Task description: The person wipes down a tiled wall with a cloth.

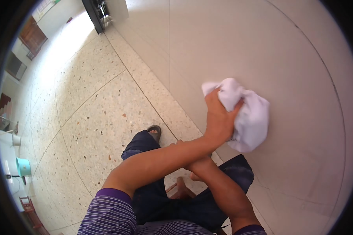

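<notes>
My left hand (pixel 220 117) is closed on a bunched white cloth (pixel 252 121). The cloth lies against the large beige tiled surface (pixel 302 98), and its edges are slightly smeared by motion. My left forearm crosses over my right one. Beneath it, most of my right hand (pixel 179 142) is hidden; only a small part shows past the upper edge of the left forearm. Whether my right hand holds anything is not visible.
Speckled terrazzo floor (pixel 98 113) meets the beige tiles along a diagonal seam. My sandalled foot (pixel 155 133) rests near that seam. A turquoise bucket (pixel 23 167) and a reddish-brown chair (pixel 30 213) stand at far left. A dark-framed object (pixel 93 17) stands at the top.
</notes>
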`<state>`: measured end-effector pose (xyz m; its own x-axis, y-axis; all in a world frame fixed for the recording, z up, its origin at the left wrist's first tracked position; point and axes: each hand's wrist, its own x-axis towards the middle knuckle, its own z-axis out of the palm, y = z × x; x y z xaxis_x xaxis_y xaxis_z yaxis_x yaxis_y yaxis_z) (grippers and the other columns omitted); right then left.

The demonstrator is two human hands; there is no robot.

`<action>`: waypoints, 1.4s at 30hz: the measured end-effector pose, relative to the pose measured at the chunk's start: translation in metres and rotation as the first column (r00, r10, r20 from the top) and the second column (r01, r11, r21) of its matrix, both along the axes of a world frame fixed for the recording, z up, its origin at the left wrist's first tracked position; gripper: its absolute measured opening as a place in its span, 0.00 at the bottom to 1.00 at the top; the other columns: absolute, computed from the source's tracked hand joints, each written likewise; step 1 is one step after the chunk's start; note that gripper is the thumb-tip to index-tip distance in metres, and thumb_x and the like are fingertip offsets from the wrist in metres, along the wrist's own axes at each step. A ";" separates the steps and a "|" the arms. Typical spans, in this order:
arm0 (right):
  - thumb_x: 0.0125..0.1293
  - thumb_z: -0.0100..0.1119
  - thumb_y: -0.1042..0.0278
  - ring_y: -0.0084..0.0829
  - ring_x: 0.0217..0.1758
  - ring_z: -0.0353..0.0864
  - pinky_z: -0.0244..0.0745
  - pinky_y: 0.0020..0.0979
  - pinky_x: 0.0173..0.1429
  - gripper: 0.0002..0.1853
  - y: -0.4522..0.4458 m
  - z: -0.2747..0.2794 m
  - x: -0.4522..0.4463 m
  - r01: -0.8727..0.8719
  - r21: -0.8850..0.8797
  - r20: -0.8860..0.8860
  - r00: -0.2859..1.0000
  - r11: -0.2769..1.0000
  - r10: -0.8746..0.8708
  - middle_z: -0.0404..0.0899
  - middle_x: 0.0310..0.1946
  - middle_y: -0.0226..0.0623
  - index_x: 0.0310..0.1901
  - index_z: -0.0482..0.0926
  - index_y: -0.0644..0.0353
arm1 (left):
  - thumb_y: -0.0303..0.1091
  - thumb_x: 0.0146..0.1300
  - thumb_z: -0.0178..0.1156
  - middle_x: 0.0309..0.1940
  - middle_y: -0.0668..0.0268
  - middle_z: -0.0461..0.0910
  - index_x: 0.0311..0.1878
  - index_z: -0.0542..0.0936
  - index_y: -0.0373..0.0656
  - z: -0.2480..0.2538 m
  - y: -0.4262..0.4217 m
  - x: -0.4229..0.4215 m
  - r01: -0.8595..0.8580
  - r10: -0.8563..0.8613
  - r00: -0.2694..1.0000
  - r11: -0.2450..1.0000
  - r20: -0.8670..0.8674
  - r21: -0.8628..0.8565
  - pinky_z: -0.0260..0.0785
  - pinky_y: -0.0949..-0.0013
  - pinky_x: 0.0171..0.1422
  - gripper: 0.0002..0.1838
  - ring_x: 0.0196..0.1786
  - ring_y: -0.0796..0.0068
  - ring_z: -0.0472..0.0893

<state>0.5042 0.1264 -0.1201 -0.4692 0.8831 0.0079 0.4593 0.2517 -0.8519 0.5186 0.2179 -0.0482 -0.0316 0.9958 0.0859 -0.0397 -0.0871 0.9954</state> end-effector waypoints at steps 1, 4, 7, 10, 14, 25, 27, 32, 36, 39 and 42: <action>0.68 0.56 0.73 0.50 0.68 0.76 0.68 0.44 0.71 0.15 -0.002 0.000 0.000 0.007 0.037 0.030 1.000 0.999 -0.008 0.82 0.58 0.53 0.56 0.80 0.61 | 0.41 0.67 0.70 0.71 0.47 0.68 0.70 0.70 0.42 0.007 0.000 -0.003 -0.003 0.003 1.000 1.000 -0.003 -0.005 0.73 0.53 0.69 0.32 0.70 0.55 0.75; 0.67 0.56 0.75 0.50 0.63 0.80 0.73 0.46 0.65 0.14 0.005 0.003 -0.006 0.020 0.046 0.238 0.971 0.999 -0.030 0.83 0.54 0.52 0.54 0.81 0.61 | 0.33 0.59 0.76 0.74 0.42 0.60 0.72 0.68 0.39 0.015 0.020 -0.017 -0.003 0.132 0.965 0.869 -0.227 0.495 0.67 0.54 0.74 0.39 0.74 0.51 0.69; 0.68 0.55 0.74 0.50 0.54 0.87 0.82 0.47 0.55 0.13 0.023 0.019 -0.012 -0.091 -0.041 0.553 0.827 0.995 0.098 0.85 0.49 0.51 0.51 0.82 0.62 | 0.30 0.57 0.76 0.70 0.46 0.67 0.71 0.67 0.38 0.006 0.066 -0.028 -0.134 0.275 0.951 0.774 -0.138 0.619 0.68 0.57 0.74 0.40 0.71 0.52 0.72; 0.68 0.55 0.73 0.48 0.46 0.91 0.87 0.45 0.46 0.10 0.023 0.025 -0.012 -0.188 -0.064 0.671 0.719 0.980 0.182 0.86 0.44 0.51 0.47 0.83 0.64 | 0.35 0.63 0.73 0.61 0.50 0.78 0.66 0.73 0.36 -0.013 0.110 -0.041 -0.231 0.209 0.959 0.968 0.193 0.099 0.71 0.56 0.67 0.31 0.62 0.53 0.79; 0.67 0.55 0.74 0.48 0.43 0.91 0.87 0.45 0.44 0.08 0.020 0.024 -0.010 -0.184 0.029 0.648 0.752 0.982 0.122 0.86 0.38 0.49 0.42 0.83 0.64 | 0.55 0.73 0.61 0.54 0.55 0.84 0.64 0.76 0.38 -0.047 0.120 -0.048 -0.011 0.147 0.845 0.966 0.514 -0.257 0.76 0.58 0.62 0.30 0.56 0.58 0.83; 0.70 0.52 0.71 0.45 0.46 0.91 0.86 0.47 0.45 0.12 0.022 0.024 -0.014 -0.139 -0.046 0.586 0.798 0.989 0.139 0.87 0.48 0.54 0.47 0.84 0.64 | 0.31 0.56 0.77 0.71 0.48 0.68 0.66 0.75 0.39 0.022 0.050 -0.030 -0.084 0.166 0.979 0.856 -0.119 0.511 0.68 0.53 0.73 0.34 0.72 0.47 0.71; 0.70 0.53 0.71 0.46 0.46 0.91 0.86 0.47 0.46 0.12 0.023 0.026 -0.013 -0.192 -0.114 0.601 0.768 0.975 0.221 0.87 0.47 0.54 0.47 0.84 0.64 | 0.27 0.51 0.78 0.72 0.45 0.69 0.63 0.78 0.38 0.032 0.065 -0.034 -0.046 0.214 0.967 0.688 -0.141 0.724 0.71 0.53 0.71 0.33 0.70 0.41 0.74; 0.68 0.55 0.72 0.49 0.45 0.91 0.87 0.46 0.45 0.08 0.023 0.027 -0.010 -0.184 -0.060 0.657 0.733 0.981 0.178 0.87 0.41 0.50 0.45 0.83 0.61 | 0.25 0.51 0.77 0.70 0.47 0.71 0.66 0.76 0.36 0.039 0.114 -0.045 -0.156 0.393 0.914 0.573 -0.103 0.805 0.70 0.57 0.72 0.36 0.69 0.43 0.75; 0.68 0.55 0.72 0.49 0.45 0.91 0.87 0.45 0.45 0.07 0.021 0.021 -0.010 -0.178 -0.028 0.636 0.756 0.984 0.155 0.86 0.41 0.49 0.42 0.82 0.61 | 0.33 0.68 0.70 0.62 0.60 0.78 0.70 0.71 0.39 0.020 0.142 -0.058 -0.306 0.275 0.950 0.918 0.148 0.254 0.71 0.61 0.69 0.30 0.64 0.66 0.78; 0.68 0.55 0.72 0.49 0.45 0.91 0.86 0.46 0.46 0.07 0.024 0.026 -0.010 -0.188 -0.016 0.641 0.752 0.982 0.154 0.86 0.40 0.48 0.41 0.82 0.61 | 0.36 0.69 0.70 0.61 0.59 0.79 0.69 0.72 0.39 0.002 0.158 -0.067 -0.182 0.173 0.931 0.983 0.320 0.000 0.72 0.61 0.68 0.28 0.63 0.66 0.79; 0.69 0.55 0.72 0.49 0.45 0.91 0.86 0.46 0.45 0.07 0.026 0.031 -0.010 -0.191 -0.043 0.665 0.727 0.981 0.171 0.86 0.41 0.48 0.42 0.83 0.61 | 0.35 0.68 0.70 0.61 0.59 0.79 0.66 0.74 0.39 0.000 0.138 -0.059 -0.157 0.158 0.928 0.987 0.337 -0.030 0.72 0.61 0.68 0.26 0.63 0.67 0.79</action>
<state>0.4939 0.1521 -0.0895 -0.5147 0.7853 -0.3441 0.8478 0.4065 -0.3405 0.4598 0.3558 -0.0484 -0.2144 0.9759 0.0401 -0.3596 -0.1170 0.9258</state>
